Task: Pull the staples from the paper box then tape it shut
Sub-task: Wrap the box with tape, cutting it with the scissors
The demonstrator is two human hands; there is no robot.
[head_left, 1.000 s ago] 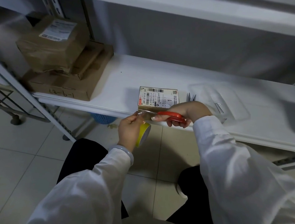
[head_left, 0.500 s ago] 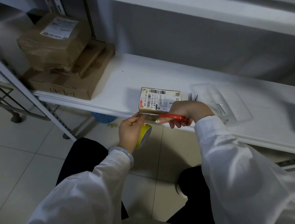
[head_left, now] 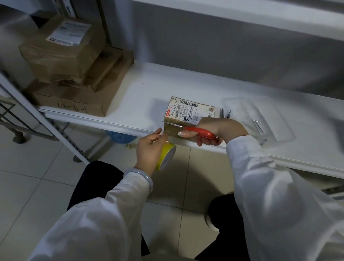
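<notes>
One small brown cardboard box with a white label (head_left: pixel 189 113) sits at the front edge of the white shelf (head_left: pixel 149 91), twelve o'clock of both hands, probably light and crushable, best steadied by its sides, while the left hand (head_left: pixel 148 149) grips one yellow tape roll (head_left: pixel 165 157) and the right hand (head_left: pixel 216 126) grips one pair of red-handled scissors (head_left: pixel 200 132).

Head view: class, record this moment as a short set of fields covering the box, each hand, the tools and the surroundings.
Box: labelled paper box, near the front edge of the white shelf
Right hand: right hand grips red-handled scissors, blades at the box's front left corner
Left hand: left hand holds yellow tape roll below the shelf edge
Right of box: clear tray
Far left: stacked cardboard boxes
</notes>
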